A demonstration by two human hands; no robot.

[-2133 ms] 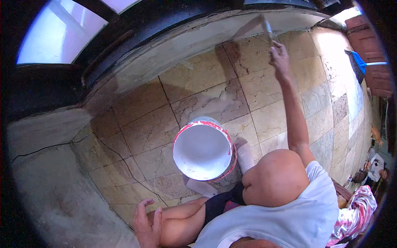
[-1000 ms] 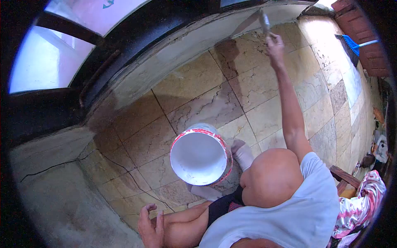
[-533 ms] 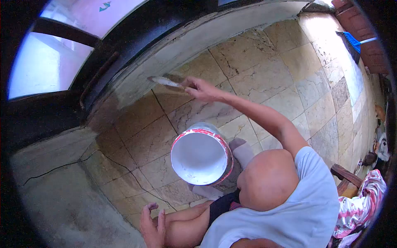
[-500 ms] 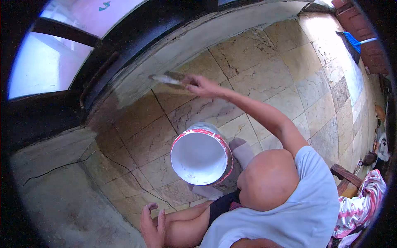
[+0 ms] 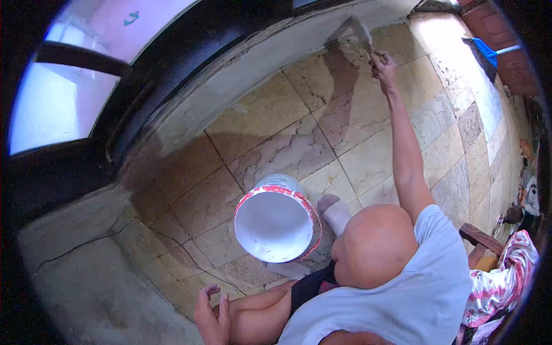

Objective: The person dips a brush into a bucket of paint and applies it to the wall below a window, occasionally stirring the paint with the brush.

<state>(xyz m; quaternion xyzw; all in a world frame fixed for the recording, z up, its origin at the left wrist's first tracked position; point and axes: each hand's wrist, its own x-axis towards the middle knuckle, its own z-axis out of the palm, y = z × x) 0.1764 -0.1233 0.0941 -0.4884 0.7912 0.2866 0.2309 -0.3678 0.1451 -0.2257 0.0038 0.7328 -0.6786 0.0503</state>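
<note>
— What floor lies around your grip?
— Veined, stone-look tiles in cream and brown, shadowed to its left.
— And just beyond it?
— A patchy, pale low wall, curving away left of my grip beneath a dark window frame with bright windowpanes.
— Where's the light strongest?
— On the tiles to my grip's right, near a reddish-brown panelled door. Well to its left, nearer me, spreads a grey cement surface.

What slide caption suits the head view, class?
Right hand outstretched, holding a tool near the low wall; open bucket on tiled floor.
</note>
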